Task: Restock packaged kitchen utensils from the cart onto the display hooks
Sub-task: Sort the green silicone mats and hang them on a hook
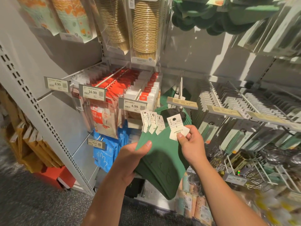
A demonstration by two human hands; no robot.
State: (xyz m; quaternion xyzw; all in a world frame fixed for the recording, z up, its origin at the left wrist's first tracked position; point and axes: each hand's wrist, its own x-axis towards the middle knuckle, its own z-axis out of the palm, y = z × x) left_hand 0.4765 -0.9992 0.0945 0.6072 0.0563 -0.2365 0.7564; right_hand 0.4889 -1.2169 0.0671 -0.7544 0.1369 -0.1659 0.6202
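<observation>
Left hand (130,156) grips a fanned stack of green mats (161,163) from the left edge, thumb pressed flat on the top one, fingers curled underneath. Right hand (190,144) pinches the white card tag (176,128) of the front mat between thumb and fingers, holding it up just below the display hook (180,88). The tag's hole is not on the hook; the two are near but apart.

Count the tags: four show, three fanned out at the left (150,122) and the one in the right hand (the mats beneath overlap too much to count surely).

More green mats (169,95) already hang on that hook, behind a tan price strip (182,103) that sits right above the raised tag. To the left, red and white packets (130,84) hang in rows with price labels reading 8.99, 16.90 and 4.99, and blue glove packs (105,154) below. To the right, rows of carded utensils (228,98) and wire whisks (216,157). Stacked paper cups (145,30) hang above.
</observation>
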